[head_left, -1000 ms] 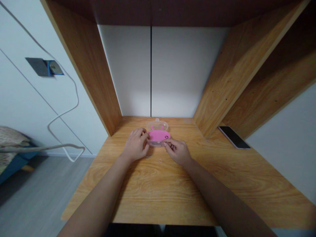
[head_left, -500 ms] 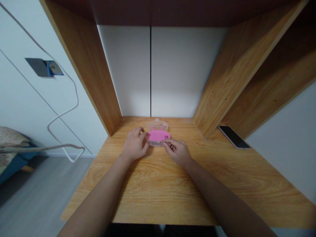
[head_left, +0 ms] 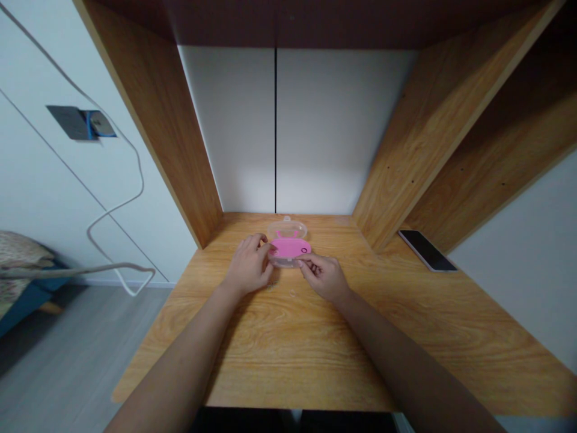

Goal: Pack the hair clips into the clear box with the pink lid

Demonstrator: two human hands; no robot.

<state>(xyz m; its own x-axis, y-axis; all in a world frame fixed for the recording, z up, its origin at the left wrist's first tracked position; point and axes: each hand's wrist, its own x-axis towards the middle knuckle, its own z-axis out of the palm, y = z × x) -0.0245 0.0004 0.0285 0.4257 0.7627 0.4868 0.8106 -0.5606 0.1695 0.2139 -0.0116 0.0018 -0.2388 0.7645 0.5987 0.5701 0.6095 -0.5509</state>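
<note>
A clear plastic oval case (head_left: 287, 229) lies on the wooden desk (head_left: 288, 355), and a flat pink piece (head_left: 291, 248) with two small prongs shows through it or rests in it. My left hand (head_left: 247, 264) grips the case's left end with its fingertips. My right hand (head_left: 322, 276) pinches the near right edge of the case between thumb and fingers. Both hands hide the case's lower corners, and I cannot tell whether the case is closed.
Wooden shelf panels (head_left: 175, 138) rise on both sides of the desk, with a white wall behind. A black phone (head_left: 427, 250) lies at the right. A white cable (head_left: 140, 174) hangs from a wall socket (head_left: 72, 122) at the left, above a grey floor (head_left: 76, 337).
The left hand's fingers have shifted slightly along the case's left end. The case and my right hand stay about where they were.
</note>
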